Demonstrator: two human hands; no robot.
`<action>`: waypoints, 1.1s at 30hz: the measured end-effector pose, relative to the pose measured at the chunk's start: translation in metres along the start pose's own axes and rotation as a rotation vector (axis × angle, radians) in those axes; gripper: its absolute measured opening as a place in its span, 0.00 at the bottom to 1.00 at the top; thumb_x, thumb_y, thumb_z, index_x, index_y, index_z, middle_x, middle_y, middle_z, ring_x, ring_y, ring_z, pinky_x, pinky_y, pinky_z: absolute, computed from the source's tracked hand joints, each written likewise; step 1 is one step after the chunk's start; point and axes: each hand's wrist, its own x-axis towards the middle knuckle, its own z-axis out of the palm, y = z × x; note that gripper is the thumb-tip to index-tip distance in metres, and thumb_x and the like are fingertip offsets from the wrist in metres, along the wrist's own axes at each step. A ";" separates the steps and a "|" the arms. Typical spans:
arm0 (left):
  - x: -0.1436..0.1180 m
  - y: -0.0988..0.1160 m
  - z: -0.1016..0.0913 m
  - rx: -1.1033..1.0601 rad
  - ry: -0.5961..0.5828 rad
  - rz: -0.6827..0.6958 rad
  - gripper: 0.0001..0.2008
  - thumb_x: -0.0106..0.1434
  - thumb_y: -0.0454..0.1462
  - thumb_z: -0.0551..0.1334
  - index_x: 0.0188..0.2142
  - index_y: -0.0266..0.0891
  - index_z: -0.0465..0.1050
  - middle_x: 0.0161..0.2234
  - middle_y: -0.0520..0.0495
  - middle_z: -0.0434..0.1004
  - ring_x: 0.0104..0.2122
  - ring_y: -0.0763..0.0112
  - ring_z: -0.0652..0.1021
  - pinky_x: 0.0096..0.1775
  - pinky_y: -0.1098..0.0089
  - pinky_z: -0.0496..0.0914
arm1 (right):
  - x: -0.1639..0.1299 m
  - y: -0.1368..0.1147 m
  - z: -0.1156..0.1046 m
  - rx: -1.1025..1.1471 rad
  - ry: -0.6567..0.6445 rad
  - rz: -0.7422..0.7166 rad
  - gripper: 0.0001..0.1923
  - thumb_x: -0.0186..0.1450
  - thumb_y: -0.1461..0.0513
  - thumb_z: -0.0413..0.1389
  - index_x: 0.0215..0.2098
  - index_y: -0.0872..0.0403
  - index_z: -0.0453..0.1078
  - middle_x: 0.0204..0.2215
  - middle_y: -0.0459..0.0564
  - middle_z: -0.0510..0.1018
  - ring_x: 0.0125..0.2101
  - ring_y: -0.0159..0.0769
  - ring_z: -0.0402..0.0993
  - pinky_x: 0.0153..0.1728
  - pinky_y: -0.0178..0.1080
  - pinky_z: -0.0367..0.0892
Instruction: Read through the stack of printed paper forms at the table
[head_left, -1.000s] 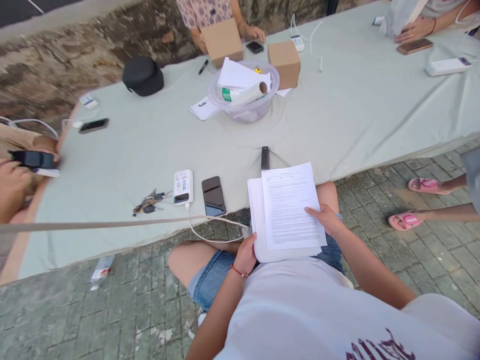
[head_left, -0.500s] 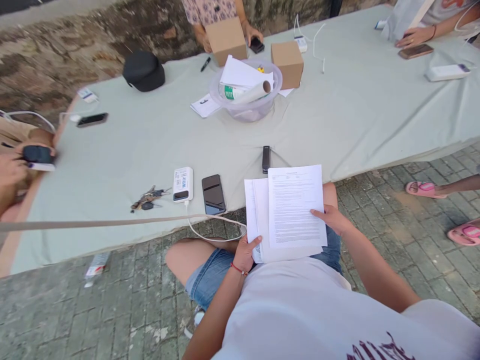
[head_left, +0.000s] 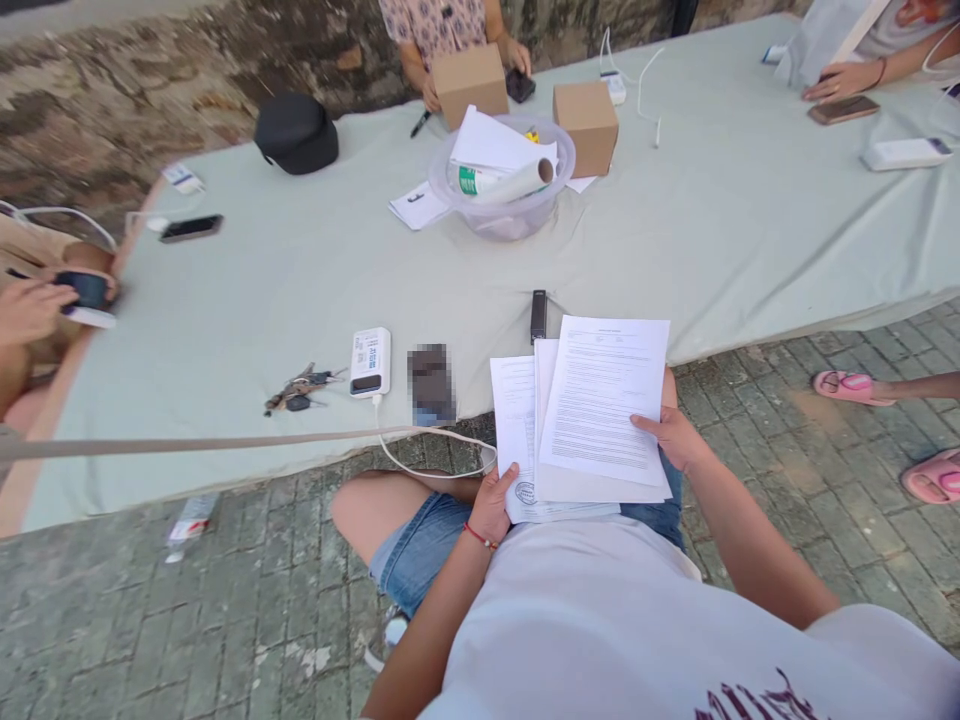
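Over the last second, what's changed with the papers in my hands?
The right hand has slid the top printed sheet to the right and tilted it, fanning it off the stack of papers, so the lower pages now show. The left hand still grips the stack's bottom left corner. The phone, power bank and keys on the table have not moved.

Soft, even daylight falls on my worktop (head_left: pixel 675 230), with no hard shadows or glare on the pale cloth. The edges bend at nine and three o'clock. One phone (head_left: pixel 431 384) is pixelated; the hand (head_left: pixel 30 310) at nine o'clock is slightly blurred.
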 end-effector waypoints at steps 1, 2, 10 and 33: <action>0.001 -0.001 0.000 -0.004 -0.004 -0.002 0.27 0.53 0.45 0.81 0.49 0.36 0.80 0.45 0.38 0.86 0.52 0.49 0.83 0.58 0.51 0.76 | -0.001 -0.001 -0.004 -0.002 0.001 -0.015 0.33 0.47 0.49 0.78 0.48 0.51 0.82 0.48 0.54 0.86 0.58 0.61 0.78 0.67 0.64 0.65; 0.001 -0.001 0.000 -0.009 -0.004 -0.004 0.27 0.53 0.44 0.80 0.49 0.36 0.80 0.45 0.37 0.86 0.53 0.48 0.83 0.59 0.51 0.76 | -0.002 -0.002 -0.007 -0.004 -0.001 -0.026 0.32 0.48 0.49 0.78 0.49 0.51 0.82 0.48 0.53 0.87 0.58 0.60 0.78 0.67 0.64 0.65; 0.002 -0.006 0.006 -0.037 -0.017 0.004 0.29 0.55 0.51 0.78 0.49 0.35 0.81 0.49 0.35 0.85 0.57 0.47 0.81 0.63 0.50 0.72 | -0.015 -0.001 0.013 -0.022 -0.095 0.036 0.31 0.49 0.47 0.77 0.47 0.53 0.83 0.48 0.55 0.86 0.54 0.59 0.81 0.65 0.62 0.68; 0.005 -0.012 0.004 -0.026 0.020 0.039 0.29 0.52 0.49 0.81 0.48 0.35 0.81 0.47 0.36 0.86 0.58 0.44 0.80 0.63 0.49 0.71 | -0.015 -0.004 -0.021 -0.080 0.026 -0.036 0.30 0.47 0.46 0.77 0.44 0.50 0.82 0.42 0.51 0.88 0.48 0.56 0.84 0.61 0.61 0.71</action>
